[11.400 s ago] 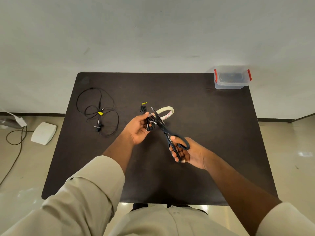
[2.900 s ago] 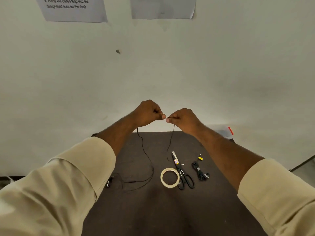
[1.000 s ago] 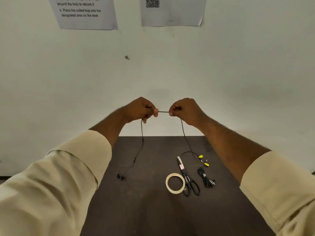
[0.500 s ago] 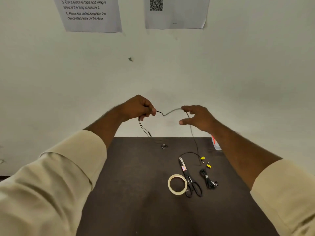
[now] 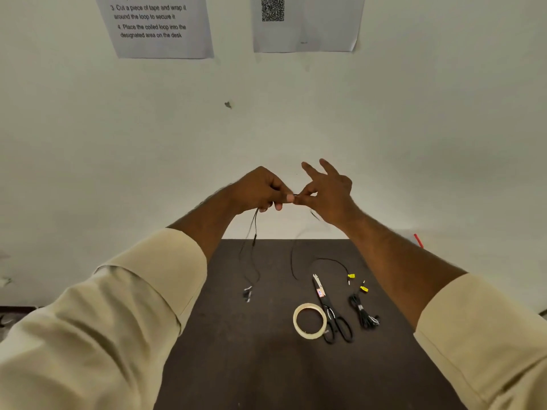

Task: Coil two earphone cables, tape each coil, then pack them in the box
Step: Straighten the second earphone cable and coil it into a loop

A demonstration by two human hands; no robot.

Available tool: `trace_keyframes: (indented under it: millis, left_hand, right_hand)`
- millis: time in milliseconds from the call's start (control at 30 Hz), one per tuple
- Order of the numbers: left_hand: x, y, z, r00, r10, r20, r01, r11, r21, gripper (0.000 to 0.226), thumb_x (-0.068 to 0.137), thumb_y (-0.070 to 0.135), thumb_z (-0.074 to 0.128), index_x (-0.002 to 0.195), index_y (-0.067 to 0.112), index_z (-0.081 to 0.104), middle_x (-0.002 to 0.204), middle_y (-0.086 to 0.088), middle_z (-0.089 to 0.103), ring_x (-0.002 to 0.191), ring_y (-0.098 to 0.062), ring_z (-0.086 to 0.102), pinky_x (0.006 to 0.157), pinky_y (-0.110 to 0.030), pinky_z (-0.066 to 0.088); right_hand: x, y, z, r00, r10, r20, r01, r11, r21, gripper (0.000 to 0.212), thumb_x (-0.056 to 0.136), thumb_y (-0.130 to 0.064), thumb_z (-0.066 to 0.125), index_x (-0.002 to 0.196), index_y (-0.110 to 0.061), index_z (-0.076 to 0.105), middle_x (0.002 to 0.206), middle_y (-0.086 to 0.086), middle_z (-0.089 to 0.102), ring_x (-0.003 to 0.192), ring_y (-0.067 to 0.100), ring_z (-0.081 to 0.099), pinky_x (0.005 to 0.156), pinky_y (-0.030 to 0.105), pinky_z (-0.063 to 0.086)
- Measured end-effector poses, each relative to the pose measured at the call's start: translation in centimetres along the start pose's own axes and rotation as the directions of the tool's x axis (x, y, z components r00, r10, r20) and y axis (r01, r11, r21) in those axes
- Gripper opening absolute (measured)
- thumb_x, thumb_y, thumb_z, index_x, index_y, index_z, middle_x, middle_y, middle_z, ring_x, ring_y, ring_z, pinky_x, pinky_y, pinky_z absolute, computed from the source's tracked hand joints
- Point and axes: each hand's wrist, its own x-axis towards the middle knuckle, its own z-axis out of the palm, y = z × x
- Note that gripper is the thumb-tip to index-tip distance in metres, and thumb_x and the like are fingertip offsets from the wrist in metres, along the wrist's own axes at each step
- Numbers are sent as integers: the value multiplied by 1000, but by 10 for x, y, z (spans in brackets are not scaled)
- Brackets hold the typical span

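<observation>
Raised hands [image 5: 262,189] [image 5: 328,190] seemingly pinching cable [image 5: 253,247]

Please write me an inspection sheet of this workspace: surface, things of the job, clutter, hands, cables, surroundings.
Surface: dark brown table top, matte.
Job's things: black coiled earphone bundle right of the black-handled scissors; cream tape roll lying flat left of the scissors; box mostly hidden behind the right arm, only a red clip shows.
Clutter: nothing seen.
Hands: left hand grips the thin black earphone cable; right hand pinches it close by, other fingers spread.
Cables: the held cable hangs in strands to the table, earbuds low, yellow-tagged end by the scissors.
Surroundings: pale wall, printed instruction sheet, QR-code sheet.
</observation>
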Motion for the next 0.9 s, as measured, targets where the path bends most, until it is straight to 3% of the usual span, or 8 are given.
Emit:
trace_keyframes:
  millis: [100, 300, 400, 467, 533, 633, 733, 900]
  left_hand:
    - [-6, -12, -15, 997, -16, -81, 13, 999, -39, 8, 82, 14, 75, 82, 6, 77, 63, -7, 67, 55, -20, 49, 49, -25, 42]
    - [-10, -14, -25, 996, 10, -86, -13, 1000, -28, 7, 83, 8, 72, 77, 9, 75, 60, -2, 67, 44, -9, 53, 48, -21, 47]
    - [-6, -4, -16, 996, 52, -68, -52, 999, -9, 7, 82, 12, 75, 78, 7, 75, 60, -3, 67, 46, -10, 55, 50, -21, 49]
    - [-2, 0, -11, 995, 74, -74, -74, 997, 3, 12, 82, 14, 75, 80, 3, 74, 62, -6, 68, 51, -13, 59, 55, -24, 52]
    - [0, 3, -7, 990, 90, -105, -93, 995, -21, 16, 82, 16, 75, 82, 0, 73, 71, -13, 69, 62, -17, 63, 65, -32, 56]
    - [-4, -4, -11, 997, 25, -72, -34, 991, -129, 22, 83, 24, 75, 84, 3, 73, 68, -6, 67, 64, -18, 64, 74, -35, 60]
    - [-15, -20, -21, 999, -50, 14, 52, 966, -252, 23, 86, 26, 71, 94, 4, 74, 57, 1, 52, 48, -12, 50, 65, -35, 59]
    - [-29, -47, -43, 992, -112, -56, 95, 966, -242, 15, 87, 18, 70, 91, 5, 76, 54, -2, 49, 45, -13, 44, 55, -27, 51]
  right_hand:
    - [0, 19, -15, 999, 50, -23, -51, 998, -39, 32, 79, -52, 69, 102, -30, 72, 143, -15, 50, 147, 11, 13, 104, 39, 11]
    - [0, 19, -26, 989, 102, 102, -117, 981, 153, 35, 71, -44, 80, 103, -32, 72, 138, -10, 55, 133, 11, 43, 109, 38, 29]
    - [-3, 1, -21, 959, 71, 276, -194, 872, 448, 64, 66, -30, 87, 124, -28, 62, 114, -2, 70, 105, 2, 63, 91, 22, 44]
    - [-4, -10, -17, 965, 3, 262, -156, 809, 567, 33, 74, -15, 82, 105, -18, 72, 89, 3, 75, 83, 7, 71, 81, 22, 52]
    - [-3, -19, -18, 984, -26, 175, -88, 786, 612, 7, 80, -7, 74, 84, -12, 75, 73, 5, 74, 68, 11, 70, 71, 21, 56]
    - [1, -14, -26, 996, -15, 91, -40, 817, 576, 6, 83, -6, 72, 80, -12, 74, 68, 2, 70, 63, 9, 65, 66, 21, 55]
    - [5, 3, -41, 998, 45, 38, -59, 838, 543, 6, 84, -4, 70, 82, -9, 73, 69, 5, 68, 61, 11, 64, 66, 30, 54]
    - [5, 38, -61, 987, 149, 53, -156, 863, 481, 8, 83, -11, 73, 75, -10, 71, 68, 10, 62, 58, 16, 58, 61, 34, 54]
